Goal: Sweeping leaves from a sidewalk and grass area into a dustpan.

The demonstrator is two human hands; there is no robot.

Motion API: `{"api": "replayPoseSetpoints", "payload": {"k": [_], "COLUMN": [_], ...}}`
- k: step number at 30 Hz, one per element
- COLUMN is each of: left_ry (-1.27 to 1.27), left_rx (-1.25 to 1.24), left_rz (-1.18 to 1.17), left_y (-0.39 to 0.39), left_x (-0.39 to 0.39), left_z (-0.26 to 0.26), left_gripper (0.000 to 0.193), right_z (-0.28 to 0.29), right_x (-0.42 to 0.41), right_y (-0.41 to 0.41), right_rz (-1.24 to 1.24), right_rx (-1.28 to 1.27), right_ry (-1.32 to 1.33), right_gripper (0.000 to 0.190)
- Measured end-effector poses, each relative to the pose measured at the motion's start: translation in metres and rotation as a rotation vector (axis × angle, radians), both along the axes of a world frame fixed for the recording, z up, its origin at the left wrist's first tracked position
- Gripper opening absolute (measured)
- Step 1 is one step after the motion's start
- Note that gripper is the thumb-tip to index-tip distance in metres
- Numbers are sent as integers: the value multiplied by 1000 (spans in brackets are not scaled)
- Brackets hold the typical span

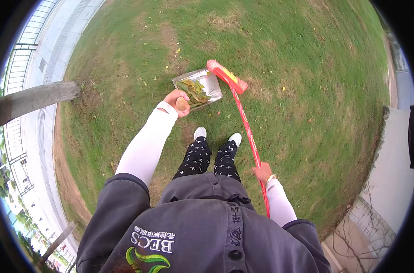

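Note:
My left hand (179,103) grips the round wooden end of a handle (181,104), seen from above. Below it is a metal dustpan (212,82), boxy in shape, with green and brown leaves (195,92) in it. My right hand (262,172) is closed around the red patterned stick of a broom (246,126). The broom's red and yellow bristle head (227,76) lies across the dustpan's upper right corner in the view; whether it touches the pan I cannot tell.
Grass (295,129) with bare patches and scattered leaves surrounds my feet. A tree trunk (39,99) rises at the left, beside a pale paved path (43,82) and a metal fence (26,37). At the right are a concrete slab (384,146) and thin dry vines (352,247).

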State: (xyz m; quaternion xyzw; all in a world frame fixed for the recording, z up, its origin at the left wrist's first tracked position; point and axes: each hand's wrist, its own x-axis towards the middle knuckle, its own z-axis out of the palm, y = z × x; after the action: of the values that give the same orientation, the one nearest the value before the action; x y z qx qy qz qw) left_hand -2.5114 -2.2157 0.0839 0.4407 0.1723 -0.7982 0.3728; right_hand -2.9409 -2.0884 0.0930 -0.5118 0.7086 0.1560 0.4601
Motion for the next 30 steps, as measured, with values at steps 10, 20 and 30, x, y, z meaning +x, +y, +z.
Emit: {"api": "replayPoseSetpoints", "payload": {"k": [10, 20, 30], "left_ry": [-36, -80, 310], "left_rx": [-134, 37, -45], "left_rz": [28, -294, -526], "left_y": [12, 14, -105], "left_x": [0, -32, -136], "left_z": [20, 67, 7], "left_gripper": [21, 16, 27], "right_z": [90, 93, 6], "right_x": [-34, -77, -183], "right_y": [29, 22, -59], "right_rz": [-437, -656, -375], "right_rx": [183, -62, -201], "right_ry": [-275, -105, 354], "right_gripper": [14, 19, 24]}}
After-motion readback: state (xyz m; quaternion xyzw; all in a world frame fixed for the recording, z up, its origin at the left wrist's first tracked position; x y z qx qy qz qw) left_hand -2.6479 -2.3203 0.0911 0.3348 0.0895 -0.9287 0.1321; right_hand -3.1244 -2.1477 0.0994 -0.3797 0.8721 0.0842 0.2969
